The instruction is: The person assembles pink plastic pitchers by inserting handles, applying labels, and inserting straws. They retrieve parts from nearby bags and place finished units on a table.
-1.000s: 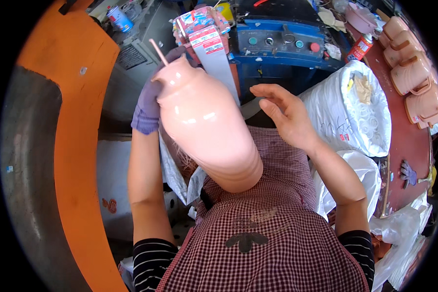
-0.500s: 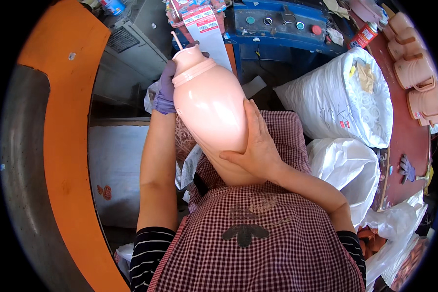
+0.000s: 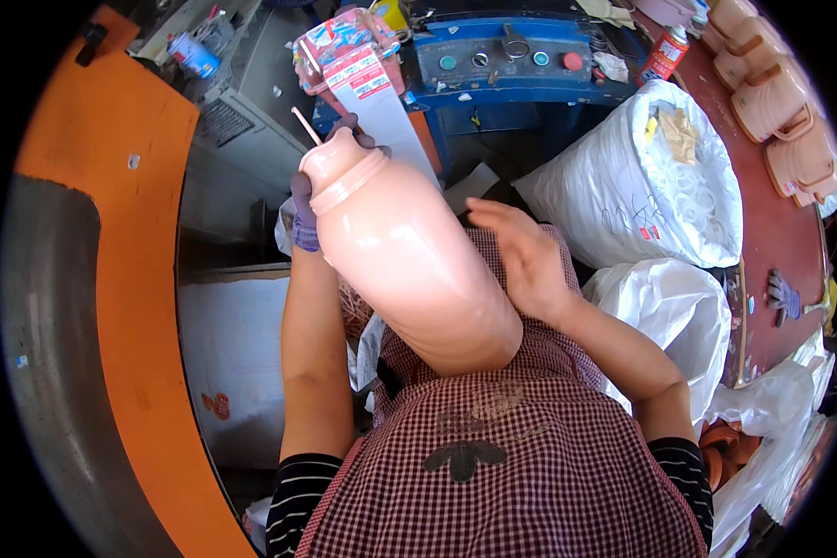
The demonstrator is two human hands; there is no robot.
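A glossy pale pink plastic jug body (image 3: 409, 260) lies tilted over my lap, its ridged collar and narrow neck toward the far left and its wide end against my apron. From its mouth sticks a thin pink rod (image 3: 305, 126). My left hand (image 3: 304, 209), in a purple-grey glove, is closed around the neck; the collar hides part of its fingers. My bare right hand (image 3: 533, 270) is off the jug body, just beside its right side. Its fingers are stretched out, slightly blurred, and it holds nothing.
An orange machine panel (image 3: 135, 279) stands at the left. Ahead are a blue control panel (image 3: 507, 60) and a sheet of labels (image 3: 377, 93). A white sack (image 3: 623, 177) of translucent rings stands to the right. Pink handled jugs (image 3: 772, 102) and a glove (image 3: 783, 296) rest on the red-brown table (image 3: 777, 232).
My right hand has let go of the jug body's side and moved right, its fingers now apart from it. My left hand still grips the neck. The view has shifted slightly.
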